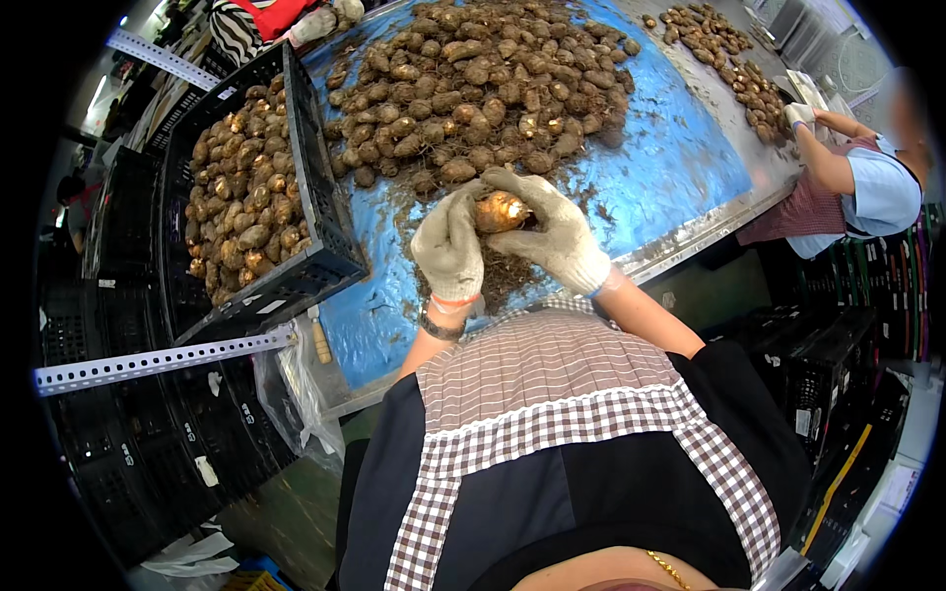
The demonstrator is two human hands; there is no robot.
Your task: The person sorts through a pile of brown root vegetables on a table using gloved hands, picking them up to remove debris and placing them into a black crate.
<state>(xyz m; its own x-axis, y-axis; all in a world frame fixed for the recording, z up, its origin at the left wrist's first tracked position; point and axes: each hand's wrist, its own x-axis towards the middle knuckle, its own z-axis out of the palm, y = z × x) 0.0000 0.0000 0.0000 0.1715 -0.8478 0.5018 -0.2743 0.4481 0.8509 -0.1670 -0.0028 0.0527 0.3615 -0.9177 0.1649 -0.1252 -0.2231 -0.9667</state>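
Both my hands wear soiled white work gloves and meet in front of my apron, above the near part of the table. Between them is a brown taro corm (pixel 501 212) with a pale, orange-tinted patch on its surface. My left hand (pixel 449 246) is curled against the corm's left side. On the other side, the fingers of my right hand (pixel 555 232) wrap over its top and right. Just beyond them rises a large heap of soil-covered taro corms (pixel 483 94) on a blue plastic sheet (pixel 680 163). Loose dirt and root bits (pixel 507 281) lie beneath my hands.
A black crate (pixel 325 212) full of corms stands at my left, beside a perforated metal bar (pixel 168 362). At right, a gloved co-worker (pixel 838 177) stands near more corms (pixel 754 94). Another person's gloved hand (pixel 320 22) shows at far left. Stacked black crates (pixel 168 443) stand lower left.
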